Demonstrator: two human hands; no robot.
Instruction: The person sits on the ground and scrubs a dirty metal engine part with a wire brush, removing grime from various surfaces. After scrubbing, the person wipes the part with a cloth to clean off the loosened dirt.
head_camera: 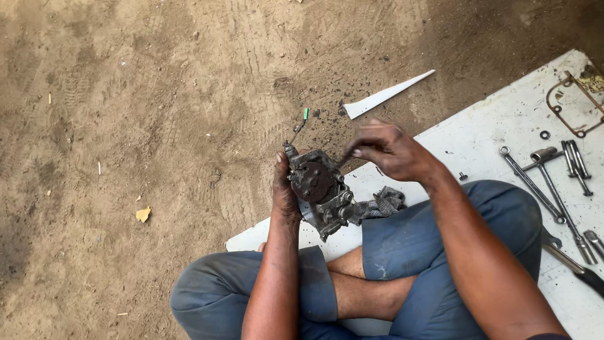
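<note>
Your left hand is wrapped around the back of a greasy metal engine part, holding it up above your crossed legs, over the near edge of the white board you sit on. Your right hand is closed, fingers pinched on a thin dark tool whose tip meets the part's round face. A dirty rag lies on the board just beside the part. Wrenches lie along the board's right edge, with a gasket at its far corner. A white sliver rests on the dirt beyond.
</note>
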